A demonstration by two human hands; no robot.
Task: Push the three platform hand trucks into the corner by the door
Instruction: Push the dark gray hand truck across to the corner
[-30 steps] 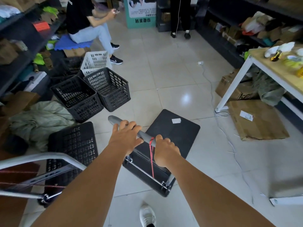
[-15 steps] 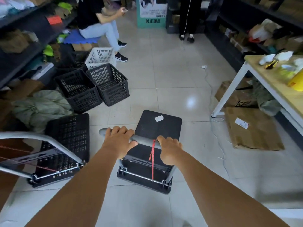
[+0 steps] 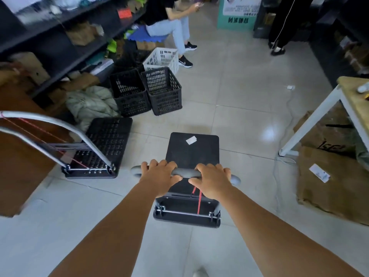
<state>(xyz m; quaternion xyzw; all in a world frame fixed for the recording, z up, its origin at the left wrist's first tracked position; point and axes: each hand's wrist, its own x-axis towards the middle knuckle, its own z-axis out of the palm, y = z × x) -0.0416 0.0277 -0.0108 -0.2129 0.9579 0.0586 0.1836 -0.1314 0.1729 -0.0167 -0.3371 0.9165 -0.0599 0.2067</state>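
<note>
A black platform hand truck (image 3: 192, 152) stands on the tiled floor straight ahead of me, its deck pointing away and a white label on top. My left hand (image 3: 159, 176) and my right hand (image 3: 211, 179) both grip its grey handle bar (image 3: 184, 172), side by side. A red cord hangs from the bar down to the hinge. A second hand truck (image 3: 103, 144) with a perforated black deck and a silver handle stands to the left, beside a brown surface. No third truck is in view.
Two black crates (image 3: 161, 90) and a white crate (image 3: 162, 58) sit ahead left by dark shelves (image 3: 60, 37) and a pile of cloth (image 3: 89, 104). A seated person (image 3: 169, 23) and a standing person (image 3: 281, 23) are farther on. A white-legged table (image 3: 319, 114) and flattened cardboard (image 3: 331, 176) lie right.
The truck in my hands has swung from pointing right to pointing straight ahead. The view has shifted, so the second truck on the left now shows more fully.
</note>
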